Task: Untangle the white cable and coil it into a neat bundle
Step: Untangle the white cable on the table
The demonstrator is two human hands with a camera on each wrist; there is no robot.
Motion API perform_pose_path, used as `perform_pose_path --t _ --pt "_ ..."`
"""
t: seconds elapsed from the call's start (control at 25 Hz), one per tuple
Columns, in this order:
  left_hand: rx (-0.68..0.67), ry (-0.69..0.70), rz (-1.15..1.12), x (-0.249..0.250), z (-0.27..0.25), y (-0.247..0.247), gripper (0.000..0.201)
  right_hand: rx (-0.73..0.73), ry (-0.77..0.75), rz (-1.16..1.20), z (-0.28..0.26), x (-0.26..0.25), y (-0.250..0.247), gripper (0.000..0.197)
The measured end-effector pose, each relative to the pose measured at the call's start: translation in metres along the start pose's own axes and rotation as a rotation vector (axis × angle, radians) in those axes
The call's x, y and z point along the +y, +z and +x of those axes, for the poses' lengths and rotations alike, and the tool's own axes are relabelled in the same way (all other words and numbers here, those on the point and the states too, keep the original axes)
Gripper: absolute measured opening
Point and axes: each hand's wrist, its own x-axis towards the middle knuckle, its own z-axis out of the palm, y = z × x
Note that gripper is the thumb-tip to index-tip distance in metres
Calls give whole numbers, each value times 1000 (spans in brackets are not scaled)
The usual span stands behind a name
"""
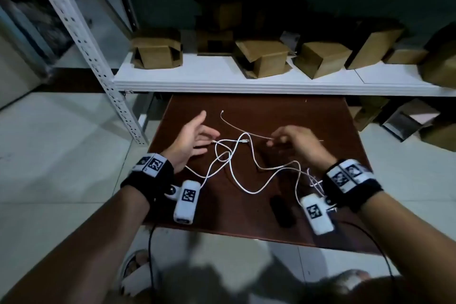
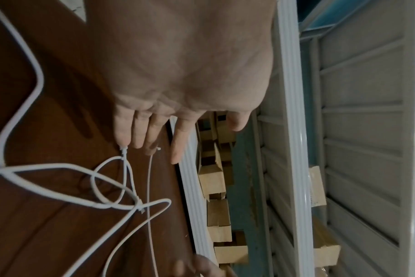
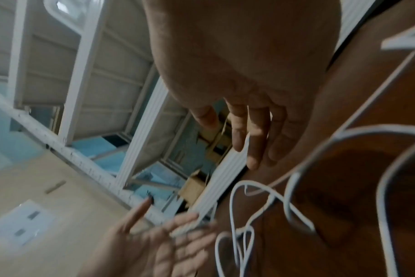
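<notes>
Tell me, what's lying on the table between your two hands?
In the head view, tangled loops of white cable on the brown table, between the left hand and right hand.

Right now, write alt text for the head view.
A tangled white cable sprawls over a dark brown table; the left hand is open at one plug, and the right hand pinches a thin strand. Behind, a white shelf holds cardboard boxes.

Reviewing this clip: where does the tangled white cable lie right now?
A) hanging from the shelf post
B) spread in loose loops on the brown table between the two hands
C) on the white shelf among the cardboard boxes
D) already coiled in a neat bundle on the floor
B: the white cable sprawls in crossing loops over the brown table, between the left hand and right hand.
</notes>
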Motion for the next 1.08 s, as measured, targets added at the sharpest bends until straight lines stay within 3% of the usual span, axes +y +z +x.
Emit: perform_pose_path --t 0.16,0.32,0.52,0.72,0.88,1.08 --pt "-30 -128 -77 -8 5 18 84 -245 126 -218 0 33 53 21" --pt "-114 -219 -45 -10 12 43 86 -349 37 -422 9 42 71 16" --pt "-124 -154 -91 7 25 44 84 -229 -69 -206 16 28 74 16" --pt "-91 -61 220 16 27 37 55 15 -169 121 31 -22 42 14" --pt "-64 37 381 -6 31 35 32 29 -258 33 32 -49 0 16" --pt "-141 -59 537 -30 40 44 43 15 -293 15 27 -49 -18 24"
